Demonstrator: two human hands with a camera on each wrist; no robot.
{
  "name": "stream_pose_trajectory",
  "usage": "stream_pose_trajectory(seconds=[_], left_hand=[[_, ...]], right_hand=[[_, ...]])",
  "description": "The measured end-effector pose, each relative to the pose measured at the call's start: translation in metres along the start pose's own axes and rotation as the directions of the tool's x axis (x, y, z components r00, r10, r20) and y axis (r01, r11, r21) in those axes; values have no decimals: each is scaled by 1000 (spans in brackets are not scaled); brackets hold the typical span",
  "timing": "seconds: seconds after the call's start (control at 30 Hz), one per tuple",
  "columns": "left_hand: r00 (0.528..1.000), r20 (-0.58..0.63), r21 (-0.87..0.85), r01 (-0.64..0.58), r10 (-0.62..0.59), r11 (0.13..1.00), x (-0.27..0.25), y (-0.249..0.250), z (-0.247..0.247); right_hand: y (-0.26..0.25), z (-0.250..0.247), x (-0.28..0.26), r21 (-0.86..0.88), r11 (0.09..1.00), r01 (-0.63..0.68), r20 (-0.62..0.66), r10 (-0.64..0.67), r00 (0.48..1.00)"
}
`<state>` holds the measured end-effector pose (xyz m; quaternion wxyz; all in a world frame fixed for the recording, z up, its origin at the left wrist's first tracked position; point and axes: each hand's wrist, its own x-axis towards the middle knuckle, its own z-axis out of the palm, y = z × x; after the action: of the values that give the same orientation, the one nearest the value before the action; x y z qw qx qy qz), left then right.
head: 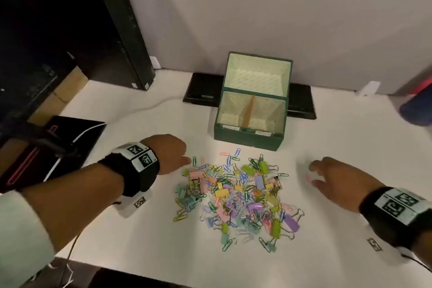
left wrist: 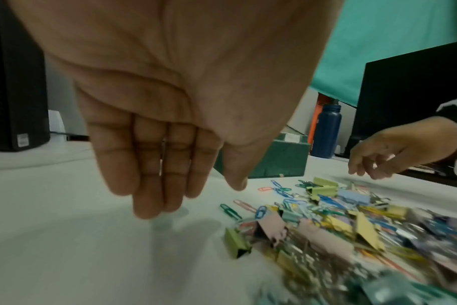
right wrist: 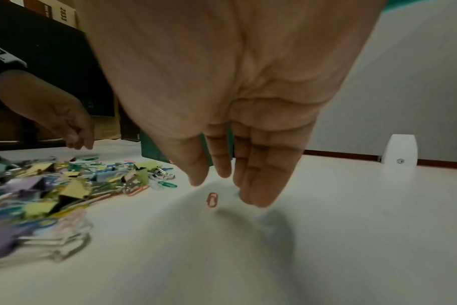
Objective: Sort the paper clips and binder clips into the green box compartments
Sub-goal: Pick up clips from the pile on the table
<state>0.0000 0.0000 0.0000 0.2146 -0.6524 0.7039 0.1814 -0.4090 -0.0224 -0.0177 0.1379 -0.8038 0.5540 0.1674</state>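
Right hand (right wrist: pixel 222 99) fingers (right wrist: pixel 261 181) loosely apart, empty, over stray red paper clip (right wrist: pixel 212 199); flat clip may skid on table (right wrist: pixel 326 237). Left hand (left wrist: pixel 170 92) fingers straight, together, empty.

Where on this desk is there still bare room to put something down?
Bare white desk lies in front of the clip pile toward the near edge, and right of it beyond the right hand, where only one pink paper clip lies. It is crowded at the pile, in the narrow strip between pile and green box, and at the back left.
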Motion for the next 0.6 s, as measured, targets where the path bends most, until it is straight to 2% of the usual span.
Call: stream_pose_trajectory(seconds=[0.1,0.2,0.3,0.43,0.6], left_hand=[[999,-11,96,-30,31,995,17,14,6],[994,-96,171,-41,58,984,26,30,9],[976,-198,189,-50,88,981,28,42,8],[954,-289,123,-51,85,991,29,58,16],[942,-332,-11,-48,42,999,26,59,26]], right_hand=[[-8,12,12,0,1000,-10,-40,10,999],[-13,25,13,-67,998,13,-115,-20,993],[-16,26,10,-64,998,-23,-131,15,991],[-24,27,6,27,996,-79,-145,82,986],[-32,30,0,153,983,-99,-161,123,979]])
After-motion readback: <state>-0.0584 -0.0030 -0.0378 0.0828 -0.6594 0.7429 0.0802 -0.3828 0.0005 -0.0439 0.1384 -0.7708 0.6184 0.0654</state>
